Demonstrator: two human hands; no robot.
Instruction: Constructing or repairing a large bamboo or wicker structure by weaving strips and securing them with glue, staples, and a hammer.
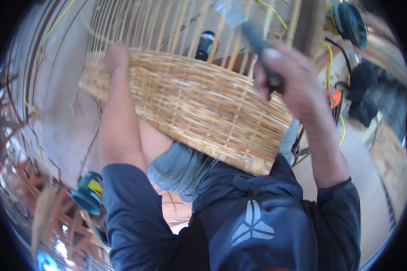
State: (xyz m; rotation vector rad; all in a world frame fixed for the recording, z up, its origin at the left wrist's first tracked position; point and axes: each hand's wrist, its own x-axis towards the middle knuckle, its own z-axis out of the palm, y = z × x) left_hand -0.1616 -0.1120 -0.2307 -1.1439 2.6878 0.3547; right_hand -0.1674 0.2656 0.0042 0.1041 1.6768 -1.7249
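Note:
A partly woven wicker panel (203, 108) lies slanted across my lap, with bare upright canes (163, 27) running up from its woven band. At the band's far left edge, my left hand (116, 58) is closed on the panel, its fingertips mostly hidden. My right hand (287, 74) is raised over the panel's right part. It grips a hand tool (253, 38) with a dark handle and a pale, shiny head; motion blurs the head, so its kind is unclear.
A dark shoe (205, 45) shows behind the canes. Yellow cord (329, 61) runs at the right, near an orange object (333, 97). Round teal-and-yellow objects (89, 193) sit at the lower left and upper right. A pale board (391, 167) lies at far right.

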